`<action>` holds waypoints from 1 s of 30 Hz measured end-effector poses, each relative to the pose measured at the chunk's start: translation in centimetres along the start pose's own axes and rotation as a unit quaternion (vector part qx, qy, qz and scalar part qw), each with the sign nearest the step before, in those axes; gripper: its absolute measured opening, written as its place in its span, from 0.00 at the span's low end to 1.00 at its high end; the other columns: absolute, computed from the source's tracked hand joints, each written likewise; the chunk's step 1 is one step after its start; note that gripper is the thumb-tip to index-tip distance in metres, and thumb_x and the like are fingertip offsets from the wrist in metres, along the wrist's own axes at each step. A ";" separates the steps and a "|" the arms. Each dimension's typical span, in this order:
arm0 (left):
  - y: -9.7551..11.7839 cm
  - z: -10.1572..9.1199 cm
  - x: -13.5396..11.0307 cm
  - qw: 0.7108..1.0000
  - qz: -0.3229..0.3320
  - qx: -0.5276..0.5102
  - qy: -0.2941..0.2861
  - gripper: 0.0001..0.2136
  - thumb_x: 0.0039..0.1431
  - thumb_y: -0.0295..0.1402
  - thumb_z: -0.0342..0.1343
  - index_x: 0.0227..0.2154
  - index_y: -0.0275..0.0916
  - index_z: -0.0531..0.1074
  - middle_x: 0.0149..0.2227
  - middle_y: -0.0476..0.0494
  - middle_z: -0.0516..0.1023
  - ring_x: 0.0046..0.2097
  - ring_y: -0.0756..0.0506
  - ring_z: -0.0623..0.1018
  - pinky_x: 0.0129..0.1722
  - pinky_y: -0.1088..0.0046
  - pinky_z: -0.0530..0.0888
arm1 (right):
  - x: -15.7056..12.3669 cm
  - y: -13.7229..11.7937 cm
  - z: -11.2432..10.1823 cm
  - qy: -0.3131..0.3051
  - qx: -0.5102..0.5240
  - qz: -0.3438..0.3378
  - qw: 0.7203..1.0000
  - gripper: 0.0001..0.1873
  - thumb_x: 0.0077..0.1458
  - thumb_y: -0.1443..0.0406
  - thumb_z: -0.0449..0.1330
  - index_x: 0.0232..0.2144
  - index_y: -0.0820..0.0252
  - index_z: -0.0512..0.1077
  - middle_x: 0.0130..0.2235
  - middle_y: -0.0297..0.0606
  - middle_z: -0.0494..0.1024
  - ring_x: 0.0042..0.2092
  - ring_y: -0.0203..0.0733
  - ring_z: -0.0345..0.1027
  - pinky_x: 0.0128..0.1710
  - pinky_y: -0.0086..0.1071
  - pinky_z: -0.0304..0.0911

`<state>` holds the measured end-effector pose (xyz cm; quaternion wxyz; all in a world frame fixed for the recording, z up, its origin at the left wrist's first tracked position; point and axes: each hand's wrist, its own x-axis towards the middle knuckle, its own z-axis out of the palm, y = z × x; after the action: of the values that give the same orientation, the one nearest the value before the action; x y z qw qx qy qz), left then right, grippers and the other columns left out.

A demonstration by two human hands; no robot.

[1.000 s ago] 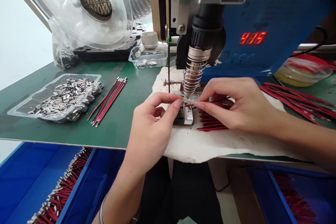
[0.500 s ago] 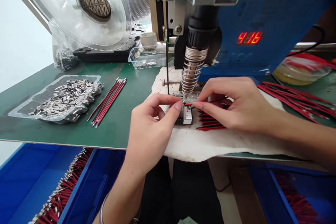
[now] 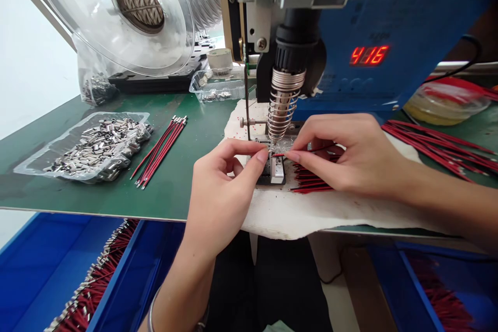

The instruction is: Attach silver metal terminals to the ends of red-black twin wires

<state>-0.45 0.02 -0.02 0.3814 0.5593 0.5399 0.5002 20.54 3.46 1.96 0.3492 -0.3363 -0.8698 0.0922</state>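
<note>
My left hand (image 3: pixel 223 187) pinches thumb and forefinger at the left side of a small metal fixture (image 3: pixel 273 170) under the coiled nozzle (image 3: pixel 283 104) of a blue machine; what it holds is too small to make out. My right hand (image 3: pixel 342 153) pinches a thin red wire (image 3: pixel 295 152) whose tip points into the fixture below the nozzle. More red wires (image 3: pixel 311 179) lie under my right hand on a white cloth (image 3: pixel 295 212).
A clear tray of small metal sleeves (image 3: pixel 91 145) and a bundle of red-black wires (image 3: pixel 161 148) lie on the green table at left. More red wires (image 3: pixel 439 148) lie at right. A large clear reel (image 3: pixel 116 10) stands behind. Blue bins (image 3: pixel 58 270) below hold finished wires. The machine's red display (image 3: pixel 369 55) glows.
The display's last digit changed from 5 to 6. Both hands have stayed pinched at the fixture with barely any movement.
</note>
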 end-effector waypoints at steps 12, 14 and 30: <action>-0.3 0.1 -0.3 1.000 0.023 0.008 0.017 0.09 0.60 0.41 0.67 0.33 0.41 0.82 0.34 0.45 0.82 0.31 0.48 0.75 0.26 0.73 0.64 | 0.0 0.0 0.0 0.007 -0.004 -0.013 1.000 0.07 0.61 0.68 0.63 0.29 0.56 0.74 0.28 0.32 0.78 0.26 0.36 0.66 0.28 0.34 0.61; -0.3 0.1 -0.2 1.000 0.017 0.005 0.017 0.09 0.59 0.42 0.67 0.33 0.41 0.82 0.33 0.45 0.81 0.30 0.49 0.74 0.25 0.72 0.64 | 0.0 0.0 0.0 0.008 -0.005 -0.013 1.000 0.07 0.61 0.68 0.63 0.29 0.56 0.74 0.28 0.32 0.78 0.26 0.36 0.66 0.28 0.34 0.61; 0.0 0.4 0.0 0.999 0.025 0.016 0.016 0.09 0.59 0.41 0.67 0.32 0.41 0.82 0.30 0.46 0.80 0.28 0.49 0.71 0.25 0.72 0.61 | 0.1 0.1 0.0 0.011 -0.010 -0.030 0.999 0.07 0.60 0.69 0.63 0.29 0.57 0.75 0.28 0.32 0.77 0.26 0.34 0.65 0.28 0.32 0.60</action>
<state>-0.10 0.10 -0.11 0.3506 0.5706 0.5396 0.5102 20.58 3.57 1.97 0.3582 -0.3149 -0.8762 0.0690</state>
